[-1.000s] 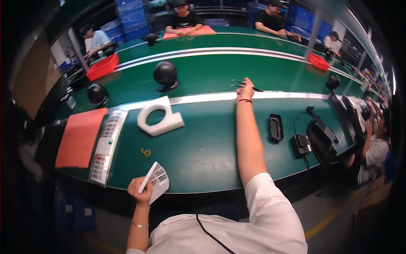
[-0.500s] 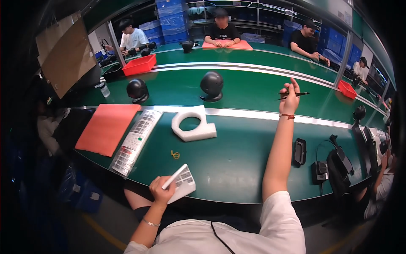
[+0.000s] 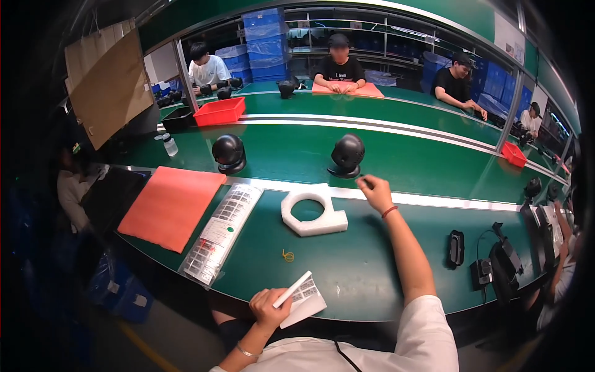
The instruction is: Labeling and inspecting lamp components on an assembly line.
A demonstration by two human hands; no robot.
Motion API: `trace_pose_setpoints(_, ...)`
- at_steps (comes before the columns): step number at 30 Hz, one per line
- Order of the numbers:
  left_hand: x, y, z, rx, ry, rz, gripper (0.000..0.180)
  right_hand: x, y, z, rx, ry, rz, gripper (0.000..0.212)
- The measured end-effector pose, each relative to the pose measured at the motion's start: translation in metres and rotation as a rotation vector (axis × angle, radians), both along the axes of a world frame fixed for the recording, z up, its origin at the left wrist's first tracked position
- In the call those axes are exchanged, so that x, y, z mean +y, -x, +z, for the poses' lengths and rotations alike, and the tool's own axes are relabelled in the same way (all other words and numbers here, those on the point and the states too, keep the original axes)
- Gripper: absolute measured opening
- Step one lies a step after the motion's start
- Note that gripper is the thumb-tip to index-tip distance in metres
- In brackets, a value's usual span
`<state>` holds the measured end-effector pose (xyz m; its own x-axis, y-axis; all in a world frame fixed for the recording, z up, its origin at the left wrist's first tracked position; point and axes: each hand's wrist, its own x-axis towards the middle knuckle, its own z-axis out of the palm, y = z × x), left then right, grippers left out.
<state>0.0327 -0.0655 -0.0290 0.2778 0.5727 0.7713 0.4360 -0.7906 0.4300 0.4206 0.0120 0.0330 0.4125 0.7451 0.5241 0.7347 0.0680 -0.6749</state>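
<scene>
My left hand (image 3: pixel 268 308) is at the near edge of the green bench, shut on a small white sheet of printed labels (image 3: pixel 300 298). My right arm reaches forward in a white sleeve, with a red band on the wrist. My right hand (image 3: pixel 374 190) hovers over the white strip of the belt, fingers curled closed with a small dark object at the fingertips. It is just right of a white foam ring block (image 3: pixel 313 211) and close in front of a black round camera-like device (image 3: pixel 347 155).
A second black round device (image 3: pixel 229 153) stands to the left. An orange mat (image 3: pixel 171 206) and a long label sheet (image 3: pixel 220 232) lie at the left. Black parts and cables (image 3: pixel 489 260) sit at the right. A red bin (image 3: pixel 219 111) and several seated people are beyond.
My right hand has pulled back from far across the belt to near the foam ring. My left hand still holds the label sheet. The view has swung to the left.
</scene>
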Motion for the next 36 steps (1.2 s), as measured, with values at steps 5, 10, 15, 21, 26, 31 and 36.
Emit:
trace_pose_setpoints(5,-0.002,0.006,0.000,-0.046,0.054,-0.022,0.010,0.021,0.010,-0.027,-0.396,0.270,-0.019,0.030)
trace_pose_setpoints(10,0.002,0.007,-0.003,-0.011,0.046,-0.046,0.011,0.058,0.005,-0.023,-0.646,0.504,-0.150,0.049)
trace_pose_setpoints(15,0.001,0.009,-0.001,-0.006,0.057,-0.059,0.011,0.081,0.001,-0.018,-0.654,0.632,-0.283,0.027)
trace_pose_setpoints(21,0.003,0.008,-0.003,0.004,0.052,-0.081,0.012,0.078,-0.016,-0.015,-0.603,0.720,-0.385,0.026)
trace_pose_setpoints(26,0.002,0.010,-0.001,0.002,0.032,-0.074,0.013,0.072,-0.022,-0.003,-0.724,0.706,-0.384,0.020)
trace_pose_setpoints(31,0.004,0.007,-0.002,-0.002,0.085,-0.093,0.013,0.050,-0.040,0.019,-0.937,0.403,-0.382,0.009)
trace_pose_setpoints(36,0.004,0.006,0.007,0.010,0.167,-0.102,0.014,0.014,0.000,0.089,-0.428,0.294,-0.083,0.030)
